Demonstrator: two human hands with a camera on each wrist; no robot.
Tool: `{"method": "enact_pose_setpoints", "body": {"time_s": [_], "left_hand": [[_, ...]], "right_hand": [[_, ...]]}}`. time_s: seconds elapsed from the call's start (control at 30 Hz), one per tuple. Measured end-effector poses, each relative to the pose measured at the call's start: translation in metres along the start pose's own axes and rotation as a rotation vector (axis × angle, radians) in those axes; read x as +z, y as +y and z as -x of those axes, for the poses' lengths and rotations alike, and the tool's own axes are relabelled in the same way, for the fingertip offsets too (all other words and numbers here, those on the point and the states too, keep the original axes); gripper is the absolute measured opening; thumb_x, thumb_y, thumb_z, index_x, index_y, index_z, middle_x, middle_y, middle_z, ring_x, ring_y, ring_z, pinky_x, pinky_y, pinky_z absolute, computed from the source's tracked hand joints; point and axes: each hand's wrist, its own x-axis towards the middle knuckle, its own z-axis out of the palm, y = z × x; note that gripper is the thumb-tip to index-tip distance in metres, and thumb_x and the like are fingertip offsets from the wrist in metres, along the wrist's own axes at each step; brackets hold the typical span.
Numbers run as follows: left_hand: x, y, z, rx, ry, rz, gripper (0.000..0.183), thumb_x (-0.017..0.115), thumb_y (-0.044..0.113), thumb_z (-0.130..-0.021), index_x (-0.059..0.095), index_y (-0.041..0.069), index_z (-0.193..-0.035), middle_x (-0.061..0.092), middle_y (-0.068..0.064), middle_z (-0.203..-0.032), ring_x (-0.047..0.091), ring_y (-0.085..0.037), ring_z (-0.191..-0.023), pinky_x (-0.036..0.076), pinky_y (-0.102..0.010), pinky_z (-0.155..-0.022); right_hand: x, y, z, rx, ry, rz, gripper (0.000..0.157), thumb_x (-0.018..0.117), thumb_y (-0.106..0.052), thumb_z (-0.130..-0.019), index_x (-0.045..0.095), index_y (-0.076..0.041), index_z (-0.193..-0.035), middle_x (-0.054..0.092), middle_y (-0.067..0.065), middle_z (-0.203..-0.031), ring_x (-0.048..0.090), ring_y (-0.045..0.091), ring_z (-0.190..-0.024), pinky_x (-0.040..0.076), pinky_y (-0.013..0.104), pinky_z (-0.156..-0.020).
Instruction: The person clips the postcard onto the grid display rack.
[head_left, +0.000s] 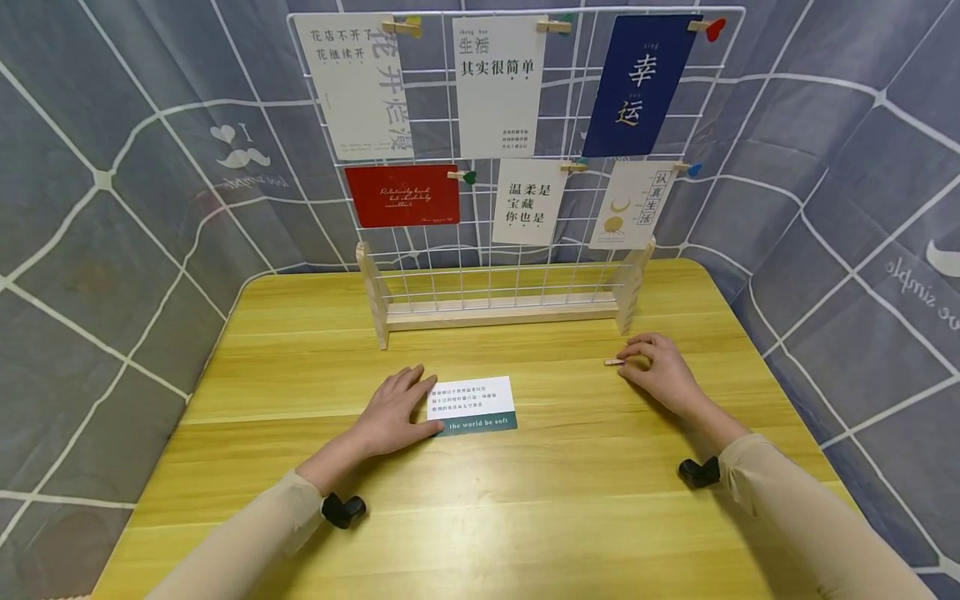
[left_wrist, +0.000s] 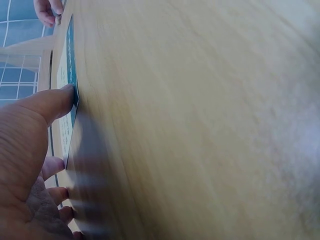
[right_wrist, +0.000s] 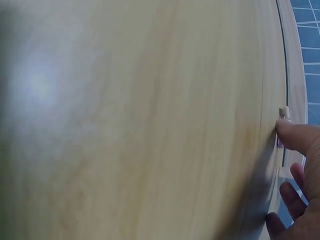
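A small white card with a green band (head_left: 472,403) lies on the wooden table. My left hand (head_left: 392,414) touches its left end, with the thumb on the lower corner and the index fingertip at the upper corner. In the left wrist view the thumb lies over the card's green band (left_wrist: 70,50), and the other fingers are spread below. Toward the right, my right hand (head_left: 660,375) pinches a small wooden clothespin (head_left: 612,362) close to the tabletop. The right wrist view shows the thumb against the clothespin (right_wrist: 283,113); the fingers partly hide it.
Behind the hands stands a white wire grid (head_left: 465,279) in a wooden base (head_left: 502,315). Several cards hang on it from clothespins, among them a red card (head_left: 405,196) and a dark blue card (head_left: 637,87). Grey curtains (head_left: 97,275) surround the table (head_left: 480,517).
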Motion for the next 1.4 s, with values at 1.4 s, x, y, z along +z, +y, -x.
{"method": "enact_pose_setpoints", "body": {"time_s": [1.4], "left_hand": [[0.0044, 0.0005, -0.0068, -0.036, 0.144, 0.214, 0.081, 0.091, 0.029, -0.079, 0.044, 0.002, -0.139, 0.050, -0.020, -0.141, 0.044, -0.041, -0.132, 0.030, -0.058, -0.112]], "right_hand": [[0.0020, 0.0001, -0.0055, 0.067, 0.001, -0.079, 0.009, 0.079, -0.013, -0.092, 0.079, -0.007, -0.099, 0.061, 0.017, -0.127, 0.047, 0.041, -0.125, 0.032, 0.060, -0.107]]}}
